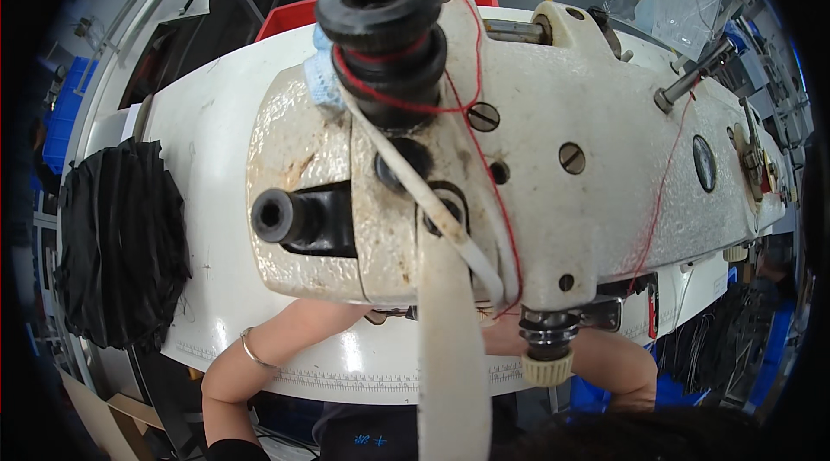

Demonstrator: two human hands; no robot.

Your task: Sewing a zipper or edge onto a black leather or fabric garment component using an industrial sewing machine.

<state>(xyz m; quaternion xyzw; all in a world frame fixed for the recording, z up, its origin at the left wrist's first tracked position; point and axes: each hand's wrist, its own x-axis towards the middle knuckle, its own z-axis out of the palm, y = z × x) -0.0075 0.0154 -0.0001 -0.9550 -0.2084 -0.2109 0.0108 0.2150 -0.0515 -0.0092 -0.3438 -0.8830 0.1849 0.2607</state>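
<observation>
A white industrial sewing machine head (398,201) fills the middle of the view and covers both my hands. My left forearm (298,331), with a silver bangle at the wrist, reaches under its left end. From the right, my right forearm (609,361) passes behind a cream-coloured knob (547,369) under the machine. The fingers of both hands, and anything in them, are hidden. Red thread (484,150) winds round a black tension post (380,46) and runs down the machine's front. A pale strap (450,348) hangs blurred in front.
A bundle of black gathered fabric (125,245) lies at the left of the white table (212,201). A printed ruler strip (363,381) follows the near table edge. More black strips (705,340) hang at the right. Behind the machine is a red crate (290,18).
</observation>
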